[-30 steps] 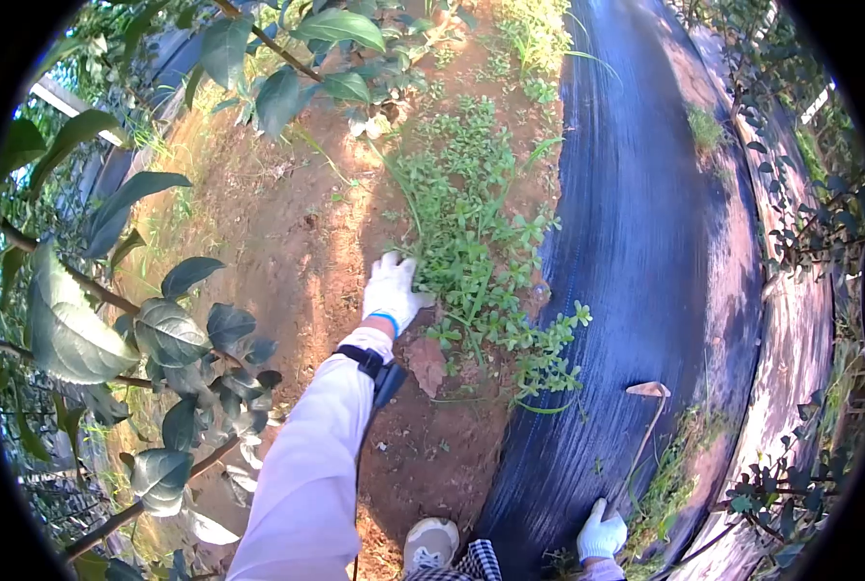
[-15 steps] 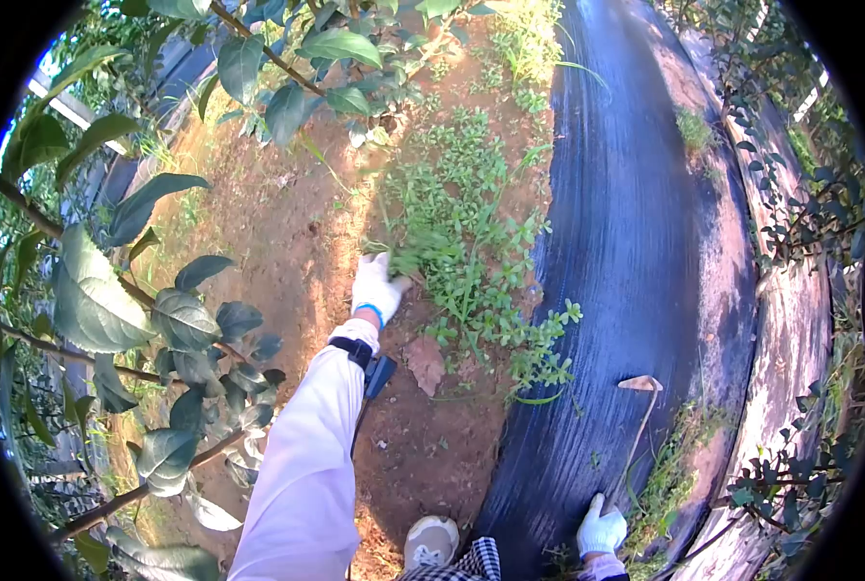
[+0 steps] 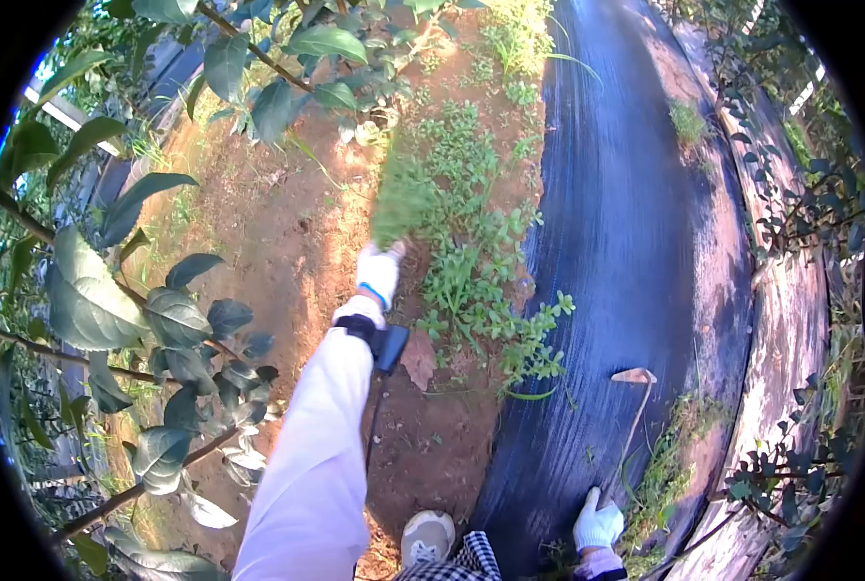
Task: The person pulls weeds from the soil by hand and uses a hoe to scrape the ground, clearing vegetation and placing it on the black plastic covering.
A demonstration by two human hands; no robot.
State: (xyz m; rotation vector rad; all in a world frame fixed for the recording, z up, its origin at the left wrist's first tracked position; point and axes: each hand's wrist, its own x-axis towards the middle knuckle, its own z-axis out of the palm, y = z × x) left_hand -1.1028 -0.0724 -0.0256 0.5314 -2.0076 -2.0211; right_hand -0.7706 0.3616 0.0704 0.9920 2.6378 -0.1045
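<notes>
My left hand (image 3: 379, 272), in a white glove, reaches over the bare soil at the left edge of a weed patch (image 3: 461, 266). Its fingers are closed on a bunch of green weeds (image 3: 403, 198), smeared by motion, which points away from me. At the lower right, my right hand (image 3: 598, 525), also gloved in white, is closed around the handle of a hand hoe (image 3: 637, 418). The hoe's small blade is at the far end, over the black ground sheet (image 3: 611, 242). The grip inside the glove is hidden.
Leafy branches (image 3: 93, 295) hang close on the left and across the top. A dry brown leaf (image 3: 419, 360) lies on the soil beside my left wrist. My shoe (image 3: 427, 535) stands at the bottom. More foliage (image 3: 790, 484) lines the right side.
The weeds in my left hand have swung up and away from me, and more of the bunch shows. The view has shifted slightly. My right hand and the hoe stay nearly still.
</notes>
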